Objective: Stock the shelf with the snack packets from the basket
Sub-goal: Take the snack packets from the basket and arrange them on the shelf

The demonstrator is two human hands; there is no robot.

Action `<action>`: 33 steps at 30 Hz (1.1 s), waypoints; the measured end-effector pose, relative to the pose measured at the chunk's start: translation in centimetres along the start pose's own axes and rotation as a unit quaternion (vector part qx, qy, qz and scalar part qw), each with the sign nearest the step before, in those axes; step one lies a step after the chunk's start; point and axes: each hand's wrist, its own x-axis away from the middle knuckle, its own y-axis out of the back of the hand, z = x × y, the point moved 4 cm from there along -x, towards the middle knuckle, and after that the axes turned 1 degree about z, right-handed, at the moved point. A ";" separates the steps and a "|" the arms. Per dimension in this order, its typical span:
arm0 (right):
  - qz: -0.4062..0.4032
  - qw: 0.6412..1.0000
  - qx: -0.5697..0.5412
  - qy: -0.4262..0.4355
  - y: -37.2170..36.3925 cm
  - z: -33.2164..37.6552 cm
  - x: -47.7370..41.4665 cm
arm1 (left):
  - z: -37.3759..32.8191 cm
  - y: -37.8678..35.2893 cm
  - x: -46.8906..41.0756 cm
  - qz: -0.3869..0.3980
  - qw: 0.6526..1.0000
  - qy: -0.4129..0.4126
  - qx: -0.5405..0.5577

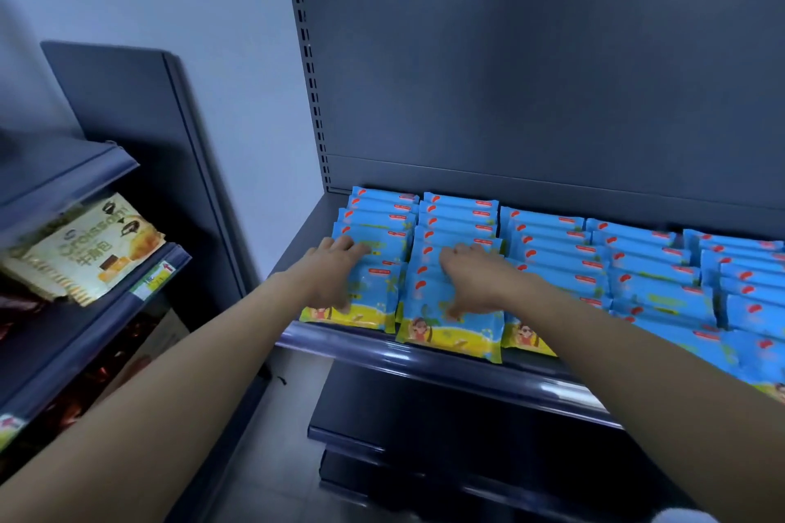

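While lying shingled in neat rows along the dark grey metal shelf (424, 361), looking light, soft and crinkly: glossy blue-and-yellow plastic snack packets (552, 251), probably slippery face to face and likely holding crushable contents. Judging the sealed side edges, or a thumb-and-fingers span across a small stack, as the safest hold, rather than squeezing the puffed middle. Reaching forward with both arms nearly straight, palms down. Spreading the left hand (335, 276) flat over the leftmost row, with fingers stretched and gripping nothing, merely pressing. Bending the right hand (471, 284) over the second row, with fingertips tucking down among the packets' upper edges and thumb lying on the front packet; not telling from here whether pinching or only pushing. Not seeing the basket.
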 end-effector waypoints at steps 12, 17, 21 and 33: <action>-0.113 0.981 -0.158 -0.001 5.3 -0.6 -6.8 | 2.4 1.3 -3.1 -0.004 0.999 -0.041 0.014; -0.086 0.984 -0.151 -0.027 6.5 -0.3 -12.0 | 3.8 2.3 -4.3 -0.062 0.994 -0.081 0.039; -0.036 0.984 -0.164 -0.051 6.6 0.1 -15.8 | 5.4 1.3 -4.9 -0.003 0.995 -0.091 0.029; 0.070 0.980 -0.143 -0.118 5.1 0.9 -21.4 | 7.3 1.2 -7.3 -0.004 0.989 -0.105 0.106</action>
